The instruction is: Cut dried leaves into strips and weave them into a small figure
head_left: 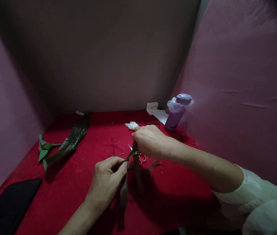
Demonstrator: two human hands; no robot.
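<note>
My left hand point(110, 178) is closed in a pinch on narrow green-brown leaf strips point(133, 153), which are folded or crossed just beyond the fingertips. Higher and to the right, my right hand point(150, 138) grips one long strip, its tail hanging down toward the table. Another strip point(122, 202) trails below my left hand. Behind the strips lies a pair of scissors point(142, 159) with red handles, partly covered. The exact fold between my hands is too small to make out.
On the red cloth point(99, 137) at left lie a bundle of long dark leaves point(73, 140) and a folded green leaf piece point(44, 148). A black flat item point(13, 202) rests front left. A purple bottle point(176, 114), papers point(159, 114) and crumpled white tissue point(131, 125) stand farther back.
</note>
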